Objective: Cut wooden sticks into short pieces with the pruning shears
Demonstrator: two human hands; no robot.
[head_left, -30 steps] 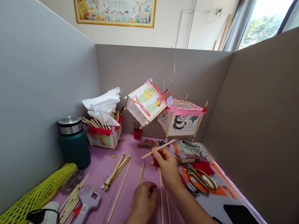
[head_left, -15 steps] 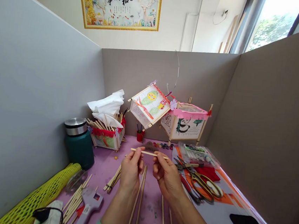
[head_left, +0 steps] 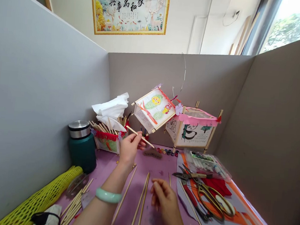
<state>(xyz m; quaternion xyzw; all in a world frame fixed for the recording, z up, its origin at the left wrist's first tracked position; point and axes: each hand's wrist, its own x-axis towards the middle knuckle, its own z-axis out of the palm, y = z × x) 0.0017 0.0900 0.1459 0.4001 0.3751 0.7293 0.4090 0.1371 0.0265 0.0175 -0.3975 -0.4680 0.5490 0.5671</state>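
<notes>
The left hand (head_left: 129, 149) pinches a thin bamboo stick (head_left: 139, 136) between thumb and fingertips, holding it up to the left of the panda paper lantern (head_left: 192, 130). A jade bangle (head_left: 108, 195) circles that wrist. The right hand (head_left: 163, 198), below the lantern, has its fingers curled and pressed together around nothing visible, just beside loose bamboo sticks (head_left: 141, 203) on the purple tabletop (head_left: 157, 170). Gold-handled scissors (head_left: 211, 203) lie below the lantern too.
</notes>
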